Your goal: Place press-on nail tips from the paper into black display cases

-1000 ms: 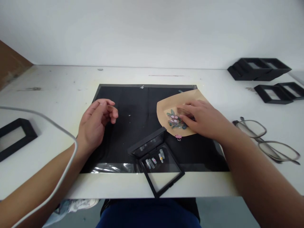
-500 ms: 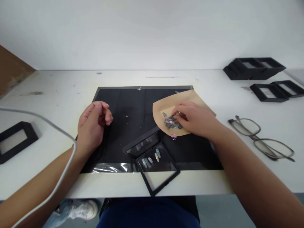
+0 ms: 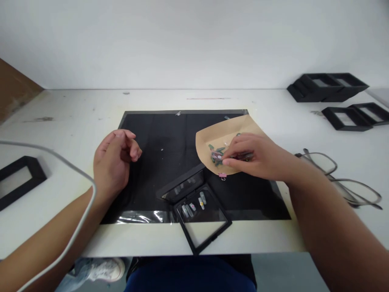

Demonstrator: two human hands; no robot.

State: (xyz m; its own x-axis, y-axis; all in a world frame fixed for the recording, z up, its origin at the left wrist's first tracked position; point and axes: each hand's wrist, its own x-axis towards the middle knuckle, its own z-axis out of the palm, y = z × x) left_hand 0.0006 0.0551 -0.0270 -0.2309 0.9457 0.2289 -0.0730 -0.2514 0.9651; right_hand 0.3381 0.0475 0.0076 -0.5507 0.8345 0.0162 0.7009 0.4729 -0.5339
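Reaching over a pile of small glossy pieces [image 3: 216, 156] just right of the frame's centre, the right hand [image 3: 257, 156] has thumb and fingertips close together; whether a piece is pinched there cannot be told. The pile lies on brown paper [image 3: 206, 138] with a pink clip [image 3: 223, 175] at its lower edge. At centre-left, the left hand [image 3: 113, 164] is loosely curled, nothing visible in it, beside a black mat [image 3: 152, 162]. Below centre, an opened black case [image 3: 212, 237] holds several similar pieces. They look light, thin, stiff and probably slippery; a gentle pinch along the long edges should spare any decorated faces.
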